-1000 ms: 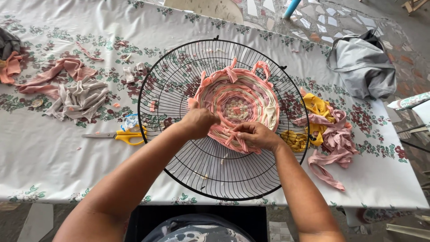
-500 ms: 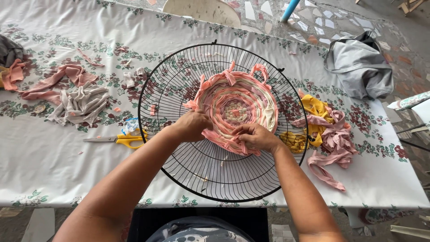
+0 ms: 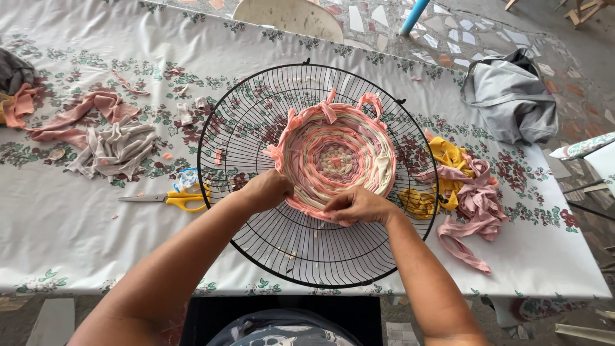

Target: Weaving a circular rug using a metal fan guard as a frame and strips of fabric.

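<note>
A black round wire fan guard (image 3: 269, 250) lies flat on the table. Woven into its spokes is a round mat of pink, cream and mauve fabric strips (image 3: 336, 154), with loose loops at its far rim. My left hand (image 3: 268, 190) grips the mat's near left edge. At the near edge of the weave, my right hand (image 3: 357, 205) pinches a pink strip. Both hands rest on the guard's wires.
Yellow-handled scissors (image 3: 176, 198) lie left of the guard. Pink and grey fabric scraps (image 3: 102, 131) sit at the left, yellow and pink strips (image 3: 461, 186) at the right. A grey bag (image 3: 512, 96) lies at the far right. The floral tablecloth (image 3: 57, 237) covers the table.
Both hands have shifted slightly along the mat's near edge, working the pink strip; the guard and mat stay in place.
</note>
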